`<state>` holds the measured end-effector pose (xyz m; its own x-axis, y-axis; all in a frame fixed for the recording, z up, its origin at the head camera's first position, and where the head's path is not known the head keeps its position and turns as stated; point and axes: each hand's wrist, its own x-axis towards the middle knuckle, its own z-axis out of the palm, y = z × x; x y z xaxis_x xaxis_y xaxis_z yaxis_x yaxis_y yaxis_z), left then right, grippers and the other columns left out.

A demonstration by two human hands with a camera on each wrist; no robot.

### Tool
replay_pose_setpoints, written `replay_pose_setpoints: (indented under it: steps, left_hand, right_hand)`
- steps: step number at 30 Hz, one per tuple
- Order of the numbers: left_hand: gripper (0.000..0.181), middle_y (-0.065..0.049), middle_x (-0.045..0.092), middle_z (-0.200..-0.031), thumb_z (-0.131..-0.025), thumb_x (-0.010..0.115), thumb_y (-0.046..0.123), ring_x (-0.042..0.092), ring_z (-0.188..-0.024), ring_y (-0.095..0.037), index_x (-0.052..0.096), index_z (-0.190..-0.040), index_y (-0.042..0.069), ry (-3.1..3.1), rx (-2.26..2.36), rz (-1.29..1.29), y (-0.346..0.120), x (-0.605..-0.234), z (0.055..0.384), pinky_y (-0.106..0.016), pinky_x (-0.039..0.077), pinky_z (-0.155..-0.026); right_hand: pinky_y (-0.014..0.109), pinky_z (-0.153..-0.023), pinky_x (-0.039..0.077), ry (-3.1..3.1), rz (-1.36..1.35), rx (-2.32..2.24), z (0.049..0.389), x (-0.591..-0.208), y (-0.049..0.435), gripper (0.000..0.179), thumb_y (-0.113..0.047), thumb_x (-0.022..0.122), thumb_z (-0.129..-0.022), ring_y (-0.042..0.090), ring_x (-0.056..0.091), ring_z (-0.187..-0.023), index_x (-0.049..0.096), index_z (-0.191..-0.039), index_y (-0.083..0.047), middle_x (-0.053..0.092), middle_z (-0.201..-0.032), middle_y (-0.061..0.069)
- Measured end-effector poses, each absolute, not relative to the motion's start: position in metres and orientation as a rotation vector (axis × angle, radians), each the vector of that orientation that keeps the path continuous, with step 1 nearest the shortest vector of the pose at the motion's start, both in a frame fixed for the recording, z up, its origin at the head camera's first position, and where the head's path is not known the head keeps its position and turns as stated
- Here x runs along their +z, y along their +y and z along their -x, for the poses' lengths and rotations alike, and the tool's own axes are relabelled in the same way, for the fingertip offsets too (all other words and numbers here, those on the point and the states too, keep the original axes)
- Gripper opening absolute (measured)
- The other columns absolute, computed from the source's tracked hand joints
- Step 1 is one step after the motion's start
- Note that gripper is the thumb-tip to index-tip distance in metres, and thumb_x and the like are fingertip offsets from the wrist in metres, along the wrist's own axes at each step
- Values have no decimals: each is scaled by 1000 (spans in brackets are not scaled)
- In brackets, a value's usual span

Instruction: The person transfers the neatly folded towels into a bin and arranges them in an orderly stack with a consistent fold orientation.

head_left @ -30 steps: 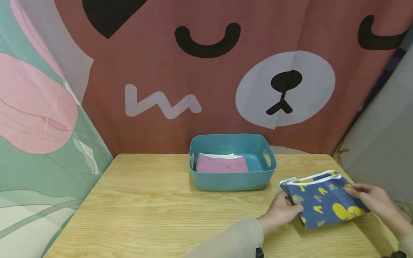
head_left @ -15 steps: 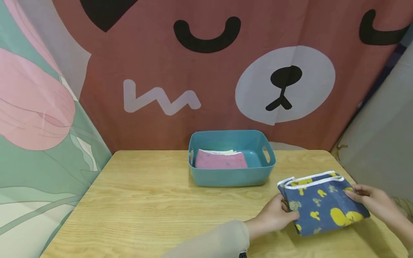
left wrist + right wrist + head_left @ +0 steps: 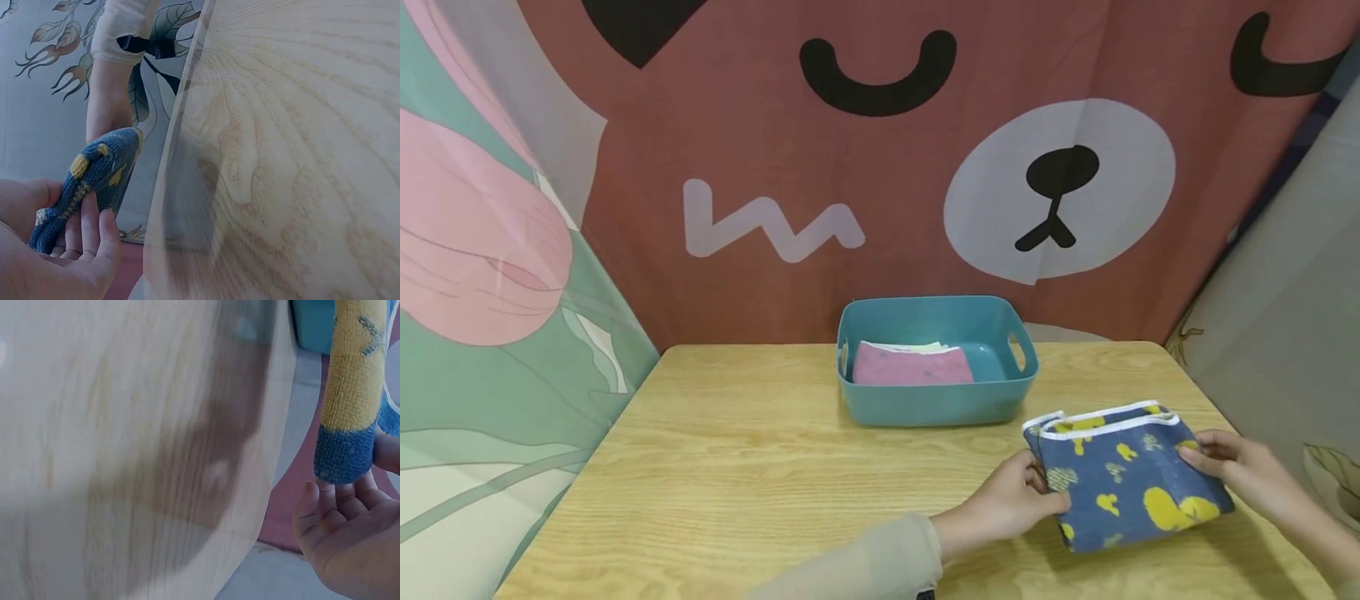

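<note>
A folded navy towel [image 3: 1120, 492] with yellow patches and white edging is held up above the right part of the table, tilted toward me. My left hand [image 3: 1011, 500] grips its left edge, thumb in front and fingers behind. My right hand [image 3: 1247, 467] pinches the opposite edge. In the left wrist view the left hand [image 3: 69, 244] has the towel's folded layers [image 3: 87, 181] between thumb and fingers. The right wrist view shows the towel's rounded fold [image 3: 350, 412] and the right hand [image 3: 350, 531] around its end.
On the wooden table [image 3: 737, 467] a teal basket [image 3: 936, 406] stands at the back. Inside it, on the left, lies a folded pink towel [image 3: 913, 367], with a pale cloth edge behind it. A curtain with a bear face [image 3: 895, 192] hangs behind the table.
Both hands have shifted left with the navy towel, which stays folded between them. The head view has tilted down slightly, then the basket sits a little higher in it.
</note>
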<state>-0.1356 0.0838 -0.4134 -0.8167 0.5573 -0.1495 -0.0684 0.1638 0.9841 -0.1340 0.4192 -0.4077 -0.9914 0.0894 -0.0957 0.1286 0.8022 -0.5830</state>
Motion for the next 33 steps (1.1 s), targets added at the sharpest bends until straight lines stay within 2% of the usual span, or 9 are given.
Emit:
replay_pose_setpoints:
  steps: [5,11,18,23,31,33]
  left_hand:
    - [19,2,54,-75,-92,71,14,50,-62,-8,53,-99,13,1949,1672,-508,71,-412,136,-23,41,-55]
    - [22,3,48,-73,-92,69,14,48,-60,-8,48,-95,12,1918,1678,-577,51,-414,138,-23,37,-53]
    - [23,3,47,-75,-92,68,10,40,-56,-8,45,-94,10,1869,1737,-586,28,-412,136,-22,35,-53]
    - [22,3,46,-77,-92,68,8,41,-61,-7,46,-93,9,1858,1759,-585,17,-410,132,-21,35,-55]
    - [18,2,46,-79,-93,67,10,40,-63,-8,50,-99,9,1873,1763,-601,-3,-407,132,-22,36,-57]
    - [18,2,48,-80,-92,67,10,41,-63,-8,54,-104,8,1891,1775,-602,-8,-407,133,-21,37,-58]
  right_hand:
    - [26,-64,44,2927,-173,-999,130,-408,408,45,-35,58,-101,-2,53,-77,59,-112,9,68,-99,15]
    - [22,-64,44,2971,-150,-1010,125,-407,390,44,-33,59,-100,-9,49,-79,59,-114,9,67,-102,17]
    - [24,-65,46,2992,-134,-1010,125,-403,369,45,-34,60,-99,-4,52,-79,59,-115,8,66,-101,14]
    - [24,-62,44,3090,-71,-1036,123,-404,356,33,-27,65,-97,-4,52,-74,63,-108,4,65,-92,5]
    - [24,-59,45,3148,-33,-1091,123,-399,337,25,-22,68,-95,-3,54,-71,64,-105,0,64,-87,0]
    - [23,-60,45,3152,-50,-1095,123,-398,332,26,-23,69,-95,-4,53,-71,64,-105,0,64,-88,0]
